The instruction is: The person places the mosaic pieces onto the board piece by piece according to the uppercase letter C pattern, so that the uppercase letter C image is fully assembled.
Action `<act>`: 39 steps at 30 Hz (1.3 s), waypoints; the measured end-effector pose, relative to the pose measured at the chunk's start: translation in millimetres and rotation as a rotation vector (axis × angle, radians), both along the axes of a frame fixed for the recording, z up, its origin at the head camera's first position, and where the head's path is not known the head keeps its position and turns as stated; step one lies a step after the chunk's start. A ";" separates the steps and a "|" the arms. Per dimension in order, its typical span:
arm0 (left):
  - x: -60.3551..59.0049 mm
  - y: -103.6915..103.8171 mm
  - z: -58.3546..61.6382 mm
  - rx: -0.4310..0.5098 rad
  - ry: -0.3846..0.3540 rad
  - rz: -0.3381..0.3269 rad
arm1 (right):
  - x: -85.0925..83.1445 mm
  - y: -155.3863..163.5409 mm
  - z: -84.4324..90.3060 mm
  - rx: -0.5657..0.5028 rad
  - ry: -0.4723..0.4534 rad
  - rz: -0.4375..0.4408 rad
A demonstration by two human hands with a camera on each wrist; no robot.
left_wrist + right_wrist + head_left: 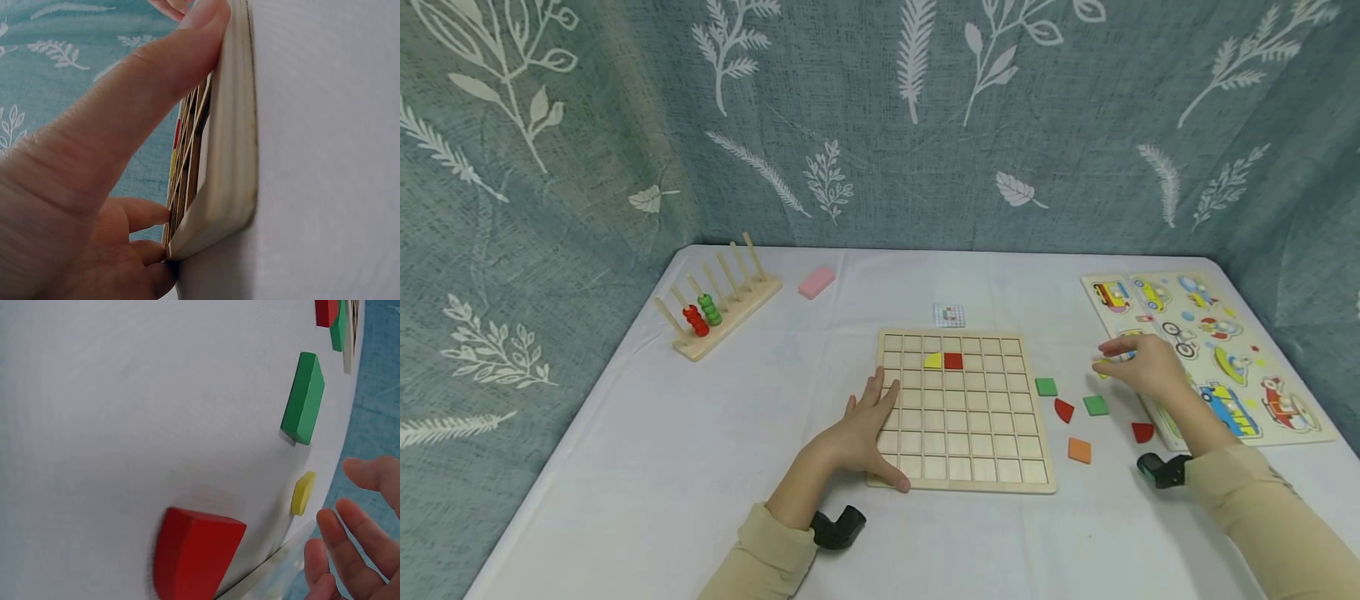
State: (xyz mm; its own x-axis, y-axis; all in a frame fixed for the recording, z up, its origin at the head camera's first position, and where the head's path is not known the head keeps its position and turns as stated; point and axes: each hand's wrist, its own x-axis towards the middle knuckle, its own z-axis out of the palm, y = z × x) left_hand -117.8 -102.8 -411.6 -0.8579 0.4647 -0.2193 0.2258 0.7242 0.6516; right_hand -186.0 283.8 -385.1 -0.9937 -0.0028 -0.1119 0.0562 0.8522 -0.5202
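My left hand (859, 435) rests on the left side of a wooden grid board (962, 485), fingers spread over the edge and thumb at the near-left corner. On the grid, a yellow quarter-round piece (933, 361) lies beside a red square (952, 361). My right hand (1138, 367) hovers near a small yellow piece (303, 494) on the table; its thumb and fingers are apart and hold nothing. Right of the grid lie green squares (1096, 405), an orange square (1079, 451) and red quarter-round pieces (1142, 432).
A picture puzzle board (1213, 392) lies under and right of my right forearm. Behind the grid is a small pattern card (949, 315). Farther left stand a pink block (816, 282) and a pegged rack (730, 321) with red and green beads. A leaf-print curtain (880, 125) hangs behind the table.
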 end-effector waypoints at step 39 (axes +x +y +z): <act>1.8 0.1 1.9 -0.017 -0.002 -0.003 | -5.6 -1.8 -6.7 0.052 -0.094 -0.085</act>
